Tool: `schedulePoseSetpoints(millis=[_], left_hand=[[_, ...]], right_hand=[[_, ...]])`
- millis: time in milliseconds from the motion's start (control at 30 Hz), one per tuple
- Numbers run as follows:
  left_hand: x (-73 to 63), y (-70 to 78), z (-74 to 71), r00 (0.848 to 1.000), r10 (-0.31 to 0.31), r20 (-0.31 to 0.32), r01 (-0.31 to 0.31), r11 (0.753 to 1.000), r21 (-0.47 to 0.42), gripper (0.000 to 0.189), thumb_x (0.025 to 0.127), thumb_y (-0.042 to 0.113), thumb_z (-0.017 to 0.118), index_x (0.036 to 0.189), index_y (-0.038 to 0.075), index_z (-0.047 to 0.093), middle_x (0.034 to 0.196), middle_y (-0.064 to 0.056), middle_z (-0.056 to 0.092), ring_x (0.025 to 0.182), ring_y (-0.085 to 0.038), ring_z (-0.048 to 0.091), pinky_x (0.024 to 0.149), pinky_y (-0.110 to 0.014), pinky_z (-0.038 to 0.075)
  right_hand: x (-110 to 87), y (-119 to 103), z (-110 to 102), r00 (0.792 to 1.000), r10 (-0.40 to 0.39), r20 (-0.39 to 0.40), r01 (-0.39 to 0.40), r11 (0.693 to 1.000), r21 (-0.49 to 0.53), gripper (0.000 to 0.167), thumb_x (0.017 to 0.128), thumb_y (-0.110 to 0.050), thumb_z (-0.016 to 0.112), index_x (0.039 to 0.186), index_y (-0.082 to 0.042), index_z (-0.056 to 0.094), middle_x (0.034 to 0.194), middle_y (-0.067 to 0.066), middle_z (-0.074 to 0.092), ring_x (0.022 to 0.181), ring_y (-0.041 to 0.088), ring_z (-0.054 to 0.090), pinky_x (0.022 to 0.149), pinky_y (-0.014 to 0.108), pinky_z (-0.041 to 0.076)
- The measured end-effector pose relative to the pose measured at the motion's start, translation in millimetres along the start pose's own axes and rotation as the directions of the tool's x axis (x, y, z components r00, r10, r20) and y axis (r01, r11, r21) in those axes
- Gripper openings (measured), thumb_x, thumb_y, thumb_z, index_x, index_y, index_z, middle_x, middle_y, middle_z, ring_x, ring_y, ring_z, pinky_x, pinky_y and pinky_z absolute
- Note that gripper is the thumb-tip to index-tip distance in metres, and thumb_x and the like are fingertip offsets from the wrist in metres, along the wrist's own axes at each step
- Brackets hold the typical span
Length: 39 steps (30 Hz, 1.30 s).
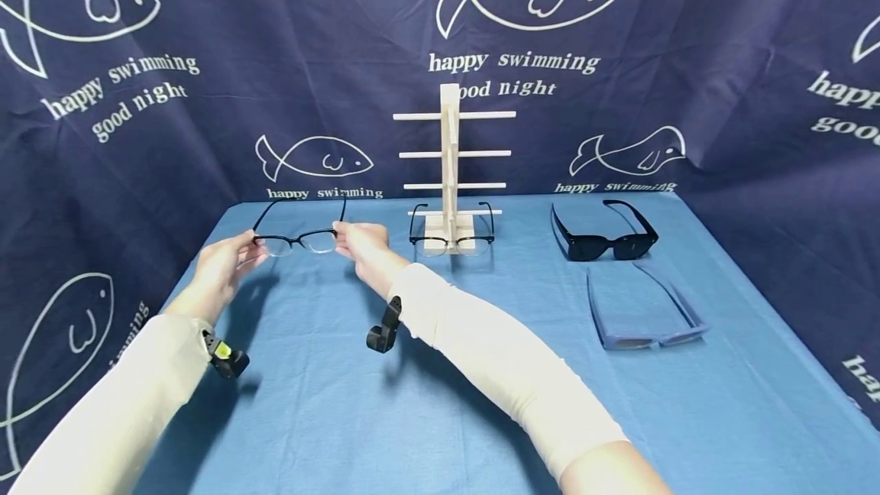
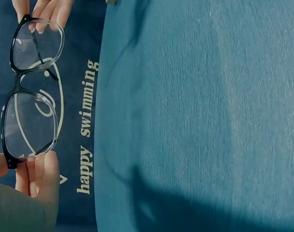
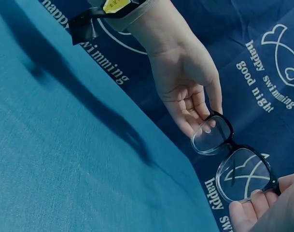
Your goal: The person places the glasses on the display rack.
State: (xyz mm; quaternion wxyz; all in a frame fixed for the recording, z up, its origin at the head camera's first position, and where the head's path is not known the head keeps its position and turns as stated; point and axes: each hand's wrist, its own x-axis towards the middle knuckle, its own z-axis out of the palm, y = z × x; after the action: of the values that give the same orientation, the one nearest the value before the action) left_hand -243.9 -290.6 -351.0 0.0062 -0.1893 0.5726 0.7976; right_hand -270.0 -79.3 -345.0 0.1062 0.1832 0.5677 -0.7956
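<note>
A pair of black-topped eyeglasses with clear lower rims [image 1: 296, 240] is held up above the far left part of the table, its temples pointing away. My left hand [image 1: 223, 266] pinches its left outer corner between thumb and fingers, as the left wrist view also shows on the black frame [image 2: 18, 87]. At the opposite corner, my right hand [image 1: 371, 247] pinches the frame by the hinge. Both lenses face me, and the temples are spread in the head view. Shadows of hands and glasses fall on the blue cloth below.
A wooden display stand [image 1: 450, 151] with several rods stands at the back centre. Similar eyeglasses [image 1: 435, 239] sit at its lowest rod. To the right lie black sunglasses [image 1: 584, 247] and blue-framed glasses [image 1: 687, 335]. A dark printed curtain [image 1: 385, 44] hangs behind the blue-covered table [image 1: 330, 403].
</note>
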Motion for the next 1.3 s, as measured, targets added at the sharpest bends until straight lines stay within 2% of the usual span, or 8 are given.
schedulePoseSetpoints(millis=[300,533,867,1100,1300], left_hand=[[-10.9,0.5,13.3,0.999,0.034,-0.026,-0.035,0.999,-0.016,0.028,0.097,0.011,0.057,0.073,0.013,0.071,0.068,0.001,0.069,0.063,-0.009,0.067,0.067,-0.019,0.062],[-13.8,1.5,18.0,1.0,0.018,0.004,-0.018,0.999,-0.028,0.03,0.098,0.011,0.055,0.072,0.013,0.071,0.067,0.0,0.068,0.062,-0.01,0.065,0.067,-0.02,0.062],[-21.7,-1.6,27.0,0.999,0.042,0.026,-0.04,0.997,-0.069,0.027,0.097,0.011,0.058,0.073,0.011,0.07,0.067,0.0,0.067,0.064,-0.01,0.065,0.07,-0.021,0.062],[-24.6,-3.9,31.9,0.998,0.045,0.047,-0.043,0.997,-0.057,0.026,0.097,0.013,0.058,0.075,0.012,0.069,0.068,0.001,0.067,0.065,-0.01,0.065,0.071,-0.02,0.062],[-29.9,-4.5,35.7,0.996,0.062,0.071,-0.059,0.997,-0.055,0.024,0.097,0.013,0.058,0.076,0.011,0.068,0.068,0.001,0.067,0.065,-0.01,0.065,0.071,-0.02,0.062]], right_hand=[[-7.0,-13,-12,0.998,-0.021,0.059,0.02,1.0,0.009,0.025,0.086,-0.006,0.071,0.109,0.004,0.068,0.105,0.02,0.071,0.097,0.027,0.07,0.088,0.033,0.061],[-9.9,-18,-21,0.994,-0.023,0.104,0.024,1.0,-0.007,0.026,0.088,-0.006,0.07,0.111,0.004,0.067,0.11,0.02,0.07,0.098,0.027,0.069,0.089,0.033,0.06],[-18.1,-28,-32,0.993,-0.043,0.113,0.045,0.999,-0.015,0.028,0.088,-0.008,0.07,0.113,0.004,0.067,0.113,0.021,0.068,0.087,0.02,0.067,0.095,0.035,0.058],[-23.5,-31,-40,0.994,-0.036,0.107,0.038,0.999,-0.024,0.024,0.087,-0.009,0.071,0.109,0.001,0.069,0.101,0.015,0.071,0.084,0.019,0.067,0.091,0.033,0.059],[-28.4,-34,-47,0.992,-0.047,0.116,0.05,0.998,-0.025,0.022,0.087,-0.009,0.071,0.107,0.001,0.07,0.111,0.02,0.069,0.075,0.013,0.063,0.086,0.03,0.061]])
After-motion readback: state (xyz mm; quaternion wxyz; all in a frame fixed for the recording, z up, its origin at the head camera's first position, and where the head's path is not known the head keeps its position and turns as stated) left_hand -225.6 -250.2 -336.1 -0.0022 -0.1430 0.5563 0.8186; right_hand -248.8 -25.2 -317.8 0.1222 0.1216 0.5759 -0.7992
